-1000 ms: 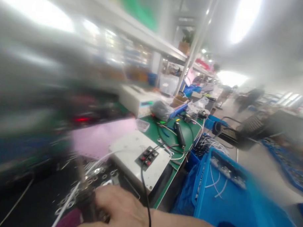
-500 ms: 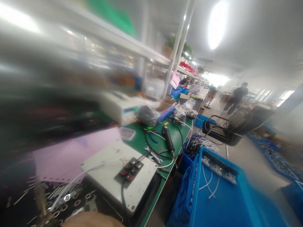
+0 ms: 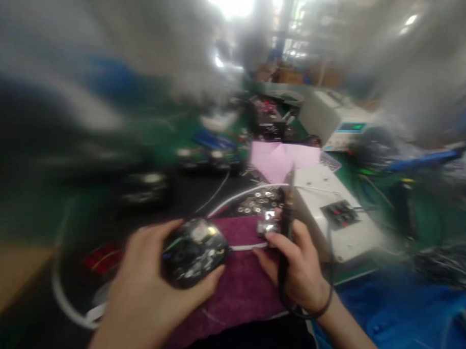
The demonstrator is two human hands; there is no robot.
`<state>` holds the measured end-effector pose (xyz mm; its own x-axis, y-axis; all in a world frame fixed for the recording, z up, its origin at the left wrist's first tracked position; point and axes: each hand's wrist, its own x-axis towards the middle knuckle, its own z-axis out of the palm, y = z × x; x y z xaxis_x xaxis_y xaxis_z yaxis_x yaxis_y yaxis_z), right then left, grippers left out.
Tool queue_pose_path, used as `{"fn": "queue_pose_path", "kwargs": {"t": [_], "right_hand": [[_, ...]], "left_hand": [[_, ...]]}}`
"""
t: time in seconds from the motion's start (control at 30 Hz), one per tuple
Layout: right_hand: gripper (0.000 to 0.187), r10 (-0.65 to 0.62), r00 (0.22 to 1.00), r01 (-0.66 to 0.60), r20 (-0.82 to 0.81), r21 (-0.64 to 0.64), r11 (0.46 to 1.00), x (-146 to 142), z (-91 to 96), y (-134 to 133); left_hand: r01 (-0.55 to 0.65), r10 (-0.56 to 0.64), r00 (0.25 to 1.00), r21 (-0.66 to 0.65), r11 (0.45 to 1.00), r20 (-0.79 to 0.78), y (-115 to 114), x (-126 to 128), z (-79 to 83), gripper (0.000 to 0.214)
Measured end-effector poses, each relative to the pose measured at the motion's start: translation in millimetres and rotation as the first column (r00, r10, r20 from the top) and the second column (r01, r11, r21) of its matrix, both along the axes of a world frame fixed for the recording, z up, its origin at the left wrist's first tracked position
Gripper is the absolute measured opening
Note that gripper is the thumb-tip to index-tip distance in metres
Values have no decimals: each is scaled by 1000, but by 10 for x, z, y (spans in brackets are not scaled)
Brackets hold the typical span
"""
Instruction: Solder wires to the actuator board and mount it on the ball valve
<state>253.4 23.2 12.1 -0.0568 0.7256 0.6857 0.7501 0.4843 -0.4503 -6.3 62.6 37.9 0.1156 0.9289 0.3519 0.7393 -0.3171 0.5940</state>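
My left hand is wrapped round a dome-shaped black housing with small shiny parts showing on its face. A white cable runs from it toward my right hand. Between the fingers of my right hand stands a black pen-shaped tool, upright, with a thin tip. Its black cord loops across the wrist. At those fingertips is a small shiny metal part; blur hides its exact kind. Below both hands lies a dark purple cloth.
Several metal rings lie behind the cloth near pink paper. On the right is a white box with a terminal panel, and a meter behind it. Blue bins stand at lower right. More black housings sit left.
The view has swung left and down from the aisle to the bench. Both hands with the black housing and the pen-shaped tool now show; before, only part of a hand or arm showed.
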Motion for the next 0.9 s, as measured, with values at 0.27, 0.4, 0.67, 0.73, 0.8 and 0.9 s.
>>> {"fn": "queue_pose_path", "kwargs": {"t": [0.27,0.4,0.67,0.73,0.8,0.9], "right_hand": [[61,-68,992,67,102,8,998,48,-107,-12],[53,-86,990,88,110,-18,996,81,-131,3],[54,-124,971,116,205,51,992,94,-77,31],[52,-126,970,121,209,38,992,94,-61,39],[49,-130,968,129,212,16,991,102,-63,45],[49,-117,975,119,187,3,993,126,-92,47]], "left_hand": [[102,-118,989,-168,980,-87,-145,25,25,110],[191,-201,977,-132,973,-66,-140,-152,24,104],[-264,262,963,28,964,60,-340,442,-141,103],[-300,300,953,-9,954,54,-377,491,-125,110],[-252,256,964,-62,966,68,-373,421,-83,106],[-42,51,996,-107,993,74,-285,192,1,110]]}}
